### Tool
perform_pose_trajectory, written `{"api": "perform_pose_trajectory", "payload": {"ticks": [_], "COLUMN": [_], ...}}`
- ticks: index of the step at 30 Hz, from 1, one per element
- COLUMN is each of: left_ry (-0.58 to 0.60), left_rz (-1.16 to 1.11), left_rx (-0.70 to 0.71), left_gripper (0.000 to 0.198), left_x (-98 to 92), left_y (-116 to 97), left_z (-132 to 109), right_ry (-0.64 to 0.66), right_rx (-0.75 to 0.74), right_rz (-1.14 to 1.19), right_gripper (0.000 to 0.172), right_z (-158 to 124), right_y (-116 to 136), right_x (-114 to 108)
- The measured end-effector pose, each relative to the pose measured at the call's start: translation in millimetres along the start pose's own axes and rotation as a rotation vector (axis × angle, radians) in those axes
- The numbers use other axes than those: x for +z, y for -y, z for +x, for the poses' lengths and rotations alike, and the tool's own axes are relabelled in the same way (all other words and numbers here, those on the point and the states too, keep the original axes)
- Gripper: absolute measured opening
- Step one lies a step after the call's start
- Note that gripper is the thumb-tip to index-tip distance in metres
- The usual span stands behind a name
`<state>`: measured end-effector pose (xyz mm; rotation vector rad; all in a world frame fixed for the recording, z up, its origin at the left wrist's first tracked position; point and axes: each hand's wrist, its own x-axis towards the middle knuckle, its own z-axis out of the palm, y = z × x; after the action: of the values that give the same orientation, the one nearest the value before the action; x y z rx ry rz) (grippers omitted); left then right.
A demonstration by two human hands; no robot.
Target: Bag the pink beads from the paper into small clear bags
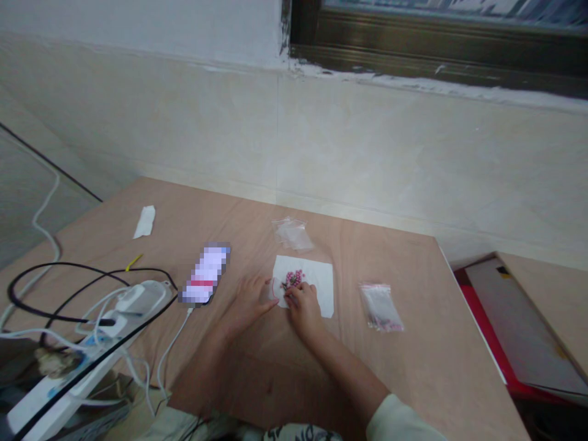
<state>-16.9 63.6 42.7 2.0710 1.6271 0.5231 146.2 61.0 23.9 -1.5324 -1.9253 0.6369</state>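
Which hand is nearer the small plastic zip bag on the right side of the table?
Right. The right hand is to the left of the plastic zip bag, not touching it; the left hand is farther left, beyond the right hand.

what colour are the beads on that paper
Pink beads, best seen in the head view.

A blurred-out phone (204,274) is lying on a wooden table (413,355) as black and white cables (59,300) are trailing around a white power strip (138,304), with a paper scrap (144,222) resting near the wall (349,135).
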Motion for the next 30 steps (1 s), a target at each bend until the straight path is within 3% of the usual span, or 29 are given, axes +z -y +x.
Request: {"api": "perform_pose_trajectory", "payload": {"ticks": [5,10,14,20,24,30], "left_ry": [0.028,0.019,0.002,0.003,0.021,-0.002], "left_rz": [0.012,0.024,-0.007,-0.038,-0.053,-0.078], "left_rx": [-0.009,0.008,0.021,0.0,-0.035,-0.017], "left_gripper": [0.04,0.041,0.04,0.044,0.043,0.041], "left_x": [-1.2,2.9,3.5,-5.8,-8.7,-7.9], "left_y": [-2,-4,-8,-12,-12,-10], "left_z": [-7,-10,-10,-8,-5,-2], "right_ry": [-0.012,-0.083,-0.021,-0.186,-0.122,-0.085], "right_rx": [0.007,0.069,0.022,0.158,0.18,0.152], "right_rz": [-0.018,0.135,0.263,0.105,-0.032,-0.016], "right_gripper": [0.015,0.008,0.007,0.015,0.018,0.011], "right_z": [-1,1,3,16,31,37], "right_y": [1,15,23,-9,-28,-30], "right_x": [4,-1,-3,-13,-14,-17]}}
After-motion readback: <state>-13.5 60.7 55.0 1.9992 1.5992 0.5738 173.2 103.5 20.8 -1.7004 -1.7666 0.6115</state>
